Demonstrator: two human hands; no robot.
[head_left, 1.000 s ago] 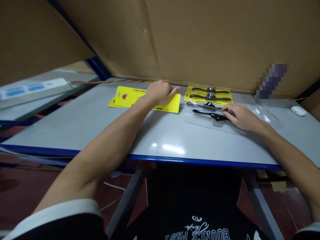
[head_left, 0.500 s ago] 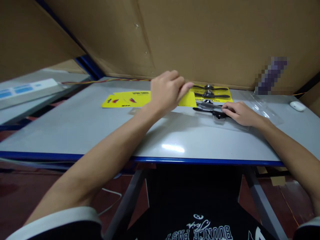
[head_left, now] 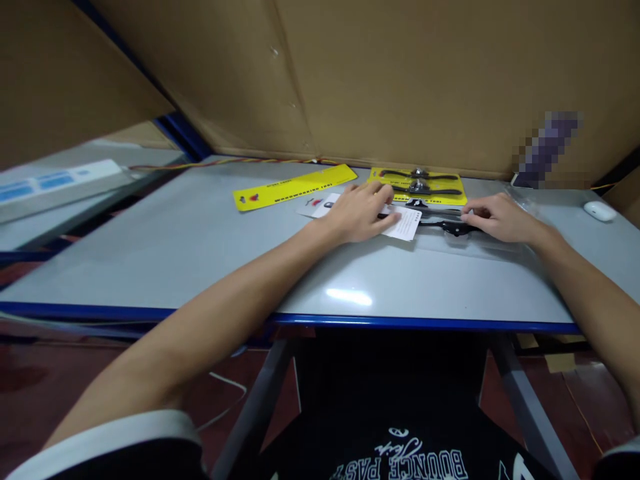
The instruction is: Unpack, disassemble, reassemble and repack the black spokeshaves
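Yellow card (head_left: 295, 187): long flat strip, black print too small to read, lay left on the grey table (head_left: 150, 247).
Left hand (head_left: 363, 212): flat, fingers spread, pressed on a white card (head_left: 407, 224).
Right hand (head_left: 500, 217): fingertips pinched a black metal tool (head_left: 450, 228) in clear plastic.

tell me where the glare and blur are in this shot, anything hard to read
Head view: a bright lamp glare sits on the grey table near its front edge; a pixelated block hides something at the back right; print on the yellow card is too small to read; the left hand and right hand look sharp.
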